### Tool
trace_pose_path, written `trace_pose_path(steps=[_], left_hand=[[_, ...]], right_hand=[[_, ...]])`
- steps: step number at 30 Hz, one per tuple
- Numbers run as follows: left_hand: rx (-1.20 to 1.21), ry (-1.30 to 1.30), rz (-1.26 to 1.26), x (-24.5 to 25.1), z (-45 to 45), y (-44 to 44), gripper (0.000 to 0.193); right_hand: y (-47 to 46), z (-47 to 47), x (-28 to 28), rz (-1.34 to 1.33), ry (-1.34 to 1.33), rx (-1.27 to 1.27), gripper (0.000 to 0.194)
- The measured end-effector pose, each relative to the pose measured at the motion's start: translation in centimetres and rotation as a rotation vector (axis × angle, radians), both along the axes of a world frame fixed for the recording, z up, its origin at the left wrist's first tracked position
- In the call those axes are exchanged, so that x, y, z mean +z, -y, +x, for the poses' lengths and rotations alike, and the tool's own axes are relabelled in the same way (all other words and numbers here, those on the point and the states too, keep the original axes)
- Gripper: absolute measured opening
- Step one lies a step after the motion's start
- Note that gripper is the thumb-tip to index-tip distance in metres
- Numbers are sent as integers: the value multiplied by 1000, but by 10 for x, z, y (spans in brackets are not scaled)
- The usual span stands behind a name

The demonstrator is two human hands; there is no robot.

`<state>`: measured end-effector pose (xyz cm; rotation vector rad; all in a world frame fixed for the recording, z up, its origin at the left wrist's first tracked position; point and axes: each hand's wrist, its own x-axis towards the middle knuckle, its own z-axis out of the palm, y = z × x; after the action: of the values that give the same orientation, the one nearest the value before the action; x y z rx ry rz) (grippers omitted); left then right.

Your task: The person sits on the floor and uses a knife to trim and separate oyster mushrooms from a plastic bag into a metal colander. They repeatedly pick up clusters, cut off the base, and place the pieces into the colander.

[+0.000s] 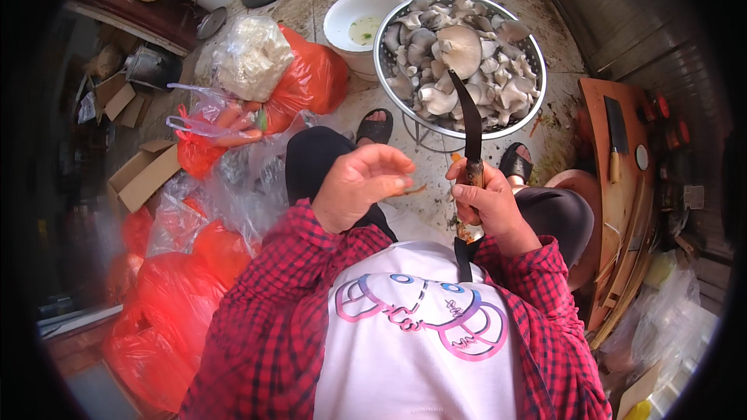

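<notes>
My right hand (pixel 489 201) grips the wooden handle of a curved, dark-bladed knife (pixel 471 116), its blade pointing away from me. My left hand (pixel 365 184) hovers left of it with the fingers curled and a gap between thumb and fingertips; nothing shows in it. Beyond the knife, a perforated metal colander (pixel 538 90) stands on a wire stand and is heaped with oyster mushrooms (pixel 435 99). One broad mushroom cap (pixel 460 51) lies on top, just past the knife tip in the picture.
A white basin (pixel 338 29) with some liquid and green bits sits left of the colander. Red plastic bags (pixel 169 315), a clear bag (pixel 251 58) and an open cardboard box (pixel 146 172) crowd my left. At right, a wooden board (pixel 618 210) leans upright, a cleaver (pixel 616 128) against it.
</notes>
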<state>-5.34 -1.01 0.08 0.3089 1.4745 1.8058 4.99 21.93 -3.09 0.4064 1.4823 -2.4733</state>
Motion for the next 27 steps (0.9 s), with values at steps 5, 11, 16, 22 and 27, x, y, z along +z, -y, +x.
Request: trace_pose_path(steps=[5, 11, 16, 22, 27], left_hand=[[637, -101, 335, -4, -29, 105, 13], [1063, 315, -212, -155, 2, 189, 12], [913, -50, -722, -272, 19, 177, 29], [587, -436, -757, -300, -15, 160, 36], [-410, -483, -1046, -364, 1, 140, 32]], right_hand=[[18, 14, -12, 81, 85, 153, 20], [41, 21, -21, 108, 204, 195, 16], [54, 15, -12, 220, 294, 165, 14], [62, 4, -11, 291, 289, 119, 18], [66, -7, -9, 241, 335, 55, 20]])
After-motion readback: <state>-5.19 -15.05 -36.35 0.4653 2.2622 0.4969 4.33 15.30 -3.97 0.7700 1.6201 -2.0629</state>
